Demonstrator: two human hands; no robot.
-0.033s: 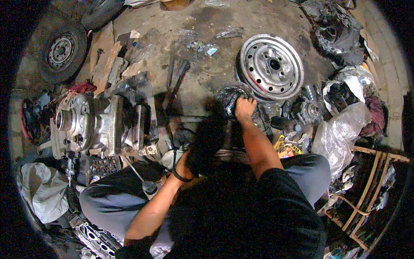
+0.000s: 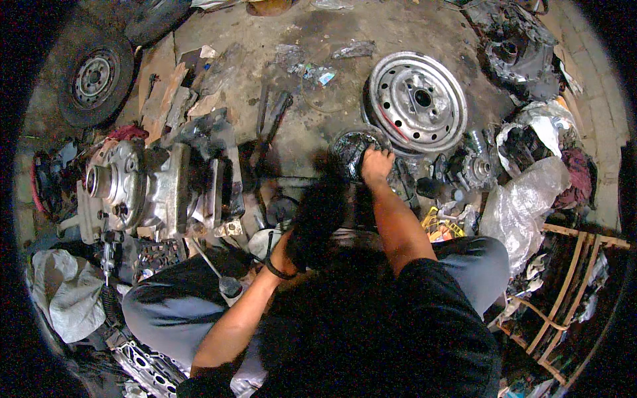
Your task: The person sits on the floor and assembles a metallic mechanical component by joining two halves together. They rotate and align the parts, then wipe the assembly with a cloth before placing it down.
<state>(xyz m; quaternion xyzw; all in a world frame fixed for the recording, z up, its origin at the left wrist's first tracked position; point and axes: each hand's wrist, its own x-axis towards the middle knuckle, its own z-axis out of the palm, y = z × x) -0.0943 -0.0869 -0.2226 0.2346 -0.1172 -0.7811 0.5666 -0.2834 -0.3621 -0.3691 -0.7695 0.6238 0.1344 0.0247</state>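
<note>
My right hand (image 2: 377, 163) is closed at the right rim of a dark, round, wet-looking pan (image 2: 346, 140) on the floor. Its fingers curl down out of sight, so what they grip is hidden. A wheel rim (image 2: 432, 123) in silver steel leans just beyond the pan. Only the wrist and back edge of my left hand (image 2: 285, 253) show, with a black band around the wrist. A dark blurred shape covers its fingers. Beside that wrist lies a pale round piece (image 2: 264, 243), and a long-handled tool (image 2: 229, 285) rests by my left thigh.
A large metal housing (image 2: 123, 182) stands at left, with a tyred wheel (image 2: 94, 79) behind it. Bars (image 2: 273, 116) lie ahead on the floor. At right are a greasy gear-like part (image 2: 476, 169), clear plastic sheeting (image 2: 527, 205) and a rusty frame (image 2: 577, 285).
</note>
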